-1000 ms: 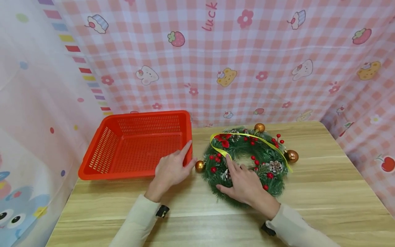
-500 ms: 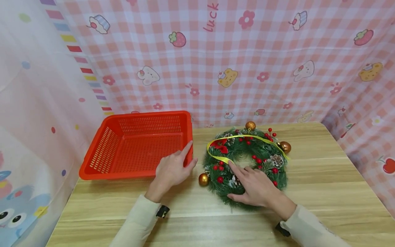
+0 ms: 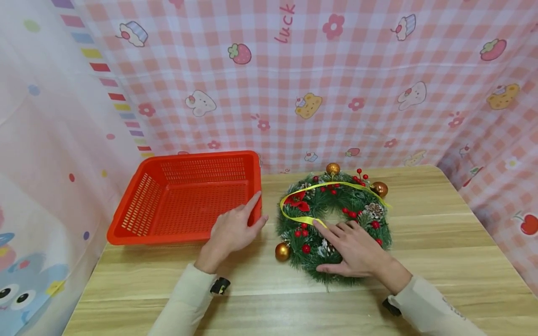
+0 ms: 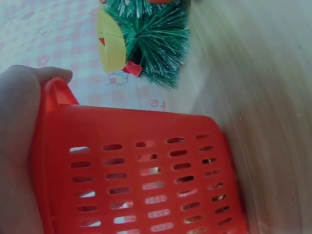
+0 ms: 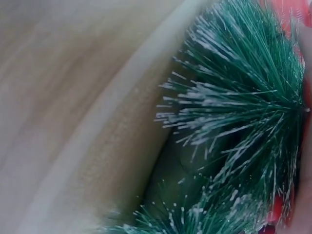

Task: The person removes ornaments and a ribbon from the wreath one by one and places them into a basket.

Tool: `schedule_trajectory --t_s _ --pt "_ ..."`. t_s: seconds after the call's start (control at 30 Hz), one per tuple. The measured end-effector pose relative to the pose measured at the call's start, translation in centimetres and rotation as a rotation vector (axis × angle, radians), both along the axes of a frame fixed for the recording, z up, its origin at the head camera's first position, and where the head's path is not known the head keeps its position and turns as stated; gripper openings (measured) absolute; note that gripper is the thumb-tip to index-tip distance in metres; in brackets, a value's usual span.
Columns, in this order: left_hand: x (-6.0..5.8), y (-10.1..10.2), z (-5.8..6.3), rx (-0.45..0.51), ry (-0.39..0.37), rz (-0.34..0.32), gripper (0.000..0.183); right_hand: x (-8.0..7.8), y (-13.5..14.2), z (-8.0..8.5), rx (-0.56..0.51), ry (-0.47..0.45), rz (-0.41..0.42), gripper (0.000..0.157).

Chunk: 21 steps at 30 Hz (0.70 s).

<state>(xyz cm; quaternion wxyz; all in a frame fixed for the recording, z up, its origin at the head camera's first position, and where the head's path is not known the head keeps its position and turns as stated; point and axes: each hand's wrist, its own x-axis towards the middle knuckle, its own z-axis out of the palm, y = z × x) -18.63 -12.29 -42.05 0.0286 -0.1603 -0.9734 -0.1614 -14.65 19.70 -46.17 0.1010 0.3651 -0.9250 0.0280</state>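
Observation:
My left hand [image 3: 236, 228] grips the near right corner of a red plastic basket [image 3: 257, 170], with index finger and thumb spread around the rim. Its other fingers are hidden. In the left wrist view, the slotted basket wall [image 4: 136, 122] runs beside that hand. My right hand [image 3: 357, 247] grips the near side of a green Christmas wreath [image 3: 332, 200]. Its fingers reach over the ring toward the centre hole, the thumb lies at the near outer edge, and the index fingertip meets a yellow ribbon [image 3: 290, 216]. Frosted needles [image 5: 234, 107] fill the right wrist view.
Gold baubles sit around the wreath: one at its left [image 3: 282, 252], one at the back [image 3: 333, 169], and a coppery one [image 3: 380, 189] at the right. The wooden table [image 3: 445, 252] meets a pink checked curtain [image 3: 277, 93] at its back edge.
The wreath has turned counterclockwise under my right hand, its left bauble coming nearer and its right bauble going back. That hand has shifted right and slightly nearer. The left hand and basket stay put.

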Motion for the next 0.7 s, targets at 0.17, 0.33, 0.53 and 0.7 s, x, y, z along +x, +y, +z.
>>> schedule_trajectory --t_s 0.17,0.33,0.53,0.7 --pt "0.3 0.1 0.2 0.039 0.076 -0.007 0.062 0.1 -0.1 -0.1 -0.004 0.012 -0.008 0.101" --pt "1.2 0.9 0.6 0.167 0.309 -0.133 0.043 0.1 -0.1 -0.2 -0.003 0.002 -0.020 0.102" --pt "2.9 2.4 1.2 0.400 0.355 -0.316 0.027 0.1 0.1 -0.2 -0.017 -0.008 -0.024 0.102" --pt "3.9 3.3 0.6 0.513 0.140 -0.384 0.024 0.1 0.1 -0.2 -0.016 -0.017 -0.028 0.102"
